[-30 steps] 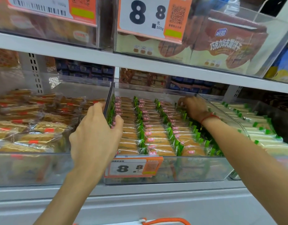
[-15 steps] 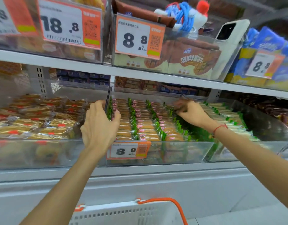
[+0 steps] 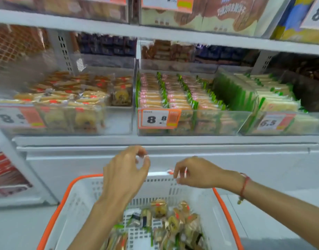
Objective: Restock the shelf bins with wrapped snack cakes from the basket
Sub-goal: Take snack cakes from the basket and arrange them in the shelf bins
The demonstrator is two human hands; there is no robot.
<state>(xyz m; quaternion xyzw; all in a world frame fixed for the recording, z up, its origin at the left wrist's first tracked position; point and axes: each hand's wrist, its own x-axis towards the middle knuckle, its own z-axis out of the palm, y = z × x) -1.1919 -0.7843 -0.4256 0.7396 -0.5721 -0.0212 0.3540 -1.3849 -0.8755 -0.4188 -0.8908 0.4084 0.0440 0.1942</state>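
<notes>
A white basket (image 3: 83, 199) with an orange rim sits below the shelf, holding several wrapped snack cakes (image 3: 173, 219) at its bottom. My left hand (image 3: 125, 174) hovers above the basket's far wall, fingers loosely curled, holding nothing. My right hand (image 3: 196, 173) hangs beside it, also loosely curled and holding nothing. On the shelf above, the middle clear bin (image 3: 218, 123) holds neat rows of green-edged cakes (image 3: 173, 94). The left bin (image 3: 119, 121) holds round cakes with red labels (image 3: 68, 91).
A right bin (image 3: 299, 127) holds pale green-wrapped cakes. Price tags (image 3: 158, 119) hang on the bin fronts. An upper shelf (image 3: 155, 35) carries brown boxes. A white cabinet front (image 3: 245, 168) lies below the shelf, behind the basket.
Both hands have left the middle bin and dropped down to hover over the basket. The view has tilted down, bringing the basket's contents into sight.
</notes>
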